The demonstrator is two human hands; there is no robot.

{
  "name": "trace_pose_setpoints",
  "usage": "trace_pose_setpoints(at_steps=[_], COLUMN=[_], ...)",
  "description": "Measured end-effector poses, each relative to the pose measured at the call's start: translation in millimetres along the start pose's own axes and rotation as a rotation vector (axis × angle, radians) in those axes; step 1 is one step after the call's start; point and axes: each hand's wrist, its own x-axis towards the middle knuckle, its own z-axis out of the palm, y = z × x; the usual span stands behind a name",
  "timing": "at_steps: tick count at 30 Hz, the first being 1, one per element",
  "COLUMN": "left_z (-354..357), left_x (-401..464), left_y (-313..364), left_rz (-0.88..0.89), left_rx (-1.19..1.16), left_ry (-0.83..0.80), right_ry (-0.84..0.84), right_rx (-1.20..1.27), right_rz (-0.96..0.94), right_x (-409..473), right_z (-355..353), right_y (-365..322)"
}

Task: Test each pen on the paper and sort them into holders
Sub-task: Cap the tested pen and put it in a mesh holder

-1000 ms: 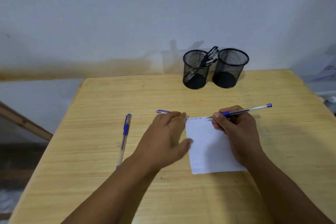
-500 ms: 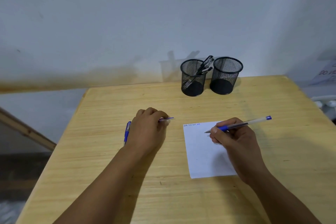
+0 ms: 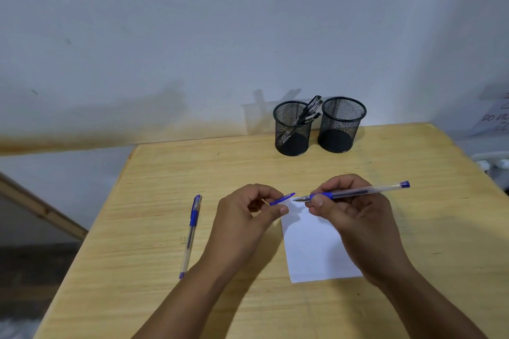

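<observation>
Recapping looks like the step in hand: my right hand grips the blue pen, my left hand pinches its cap, tip nearly meeting cap at centre frame above the paper. Next I judge which holder, upper centre, takes it.

Both hands raised, fingers pinched

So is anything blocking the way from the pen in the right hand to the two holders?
Nothing visible does: bare table lies between the pen in the right hand and both mesh holders.
</observation>
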Motion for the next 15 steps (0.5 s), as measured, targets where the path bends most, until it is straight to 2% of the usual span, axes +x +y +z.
trace_pose_setpoints(at_steps=[8, 15], left_z=[8.6, 15.8], left_x=[-3.4, -2.9], left_y=[6.6, 13.3], left_rz=[0.029, 0.174], left_rx=[0.033, 0.126], left_ry=[-0.041, -0.069], right_ry=[0.009, 0.044], right_rx=[-0.155, -0.141], right_rz=[0.009, -0.028], right_x=[-1.9, -5.3], right_z=[-2.3, -13.0], right_y=[4.3, 9.2])
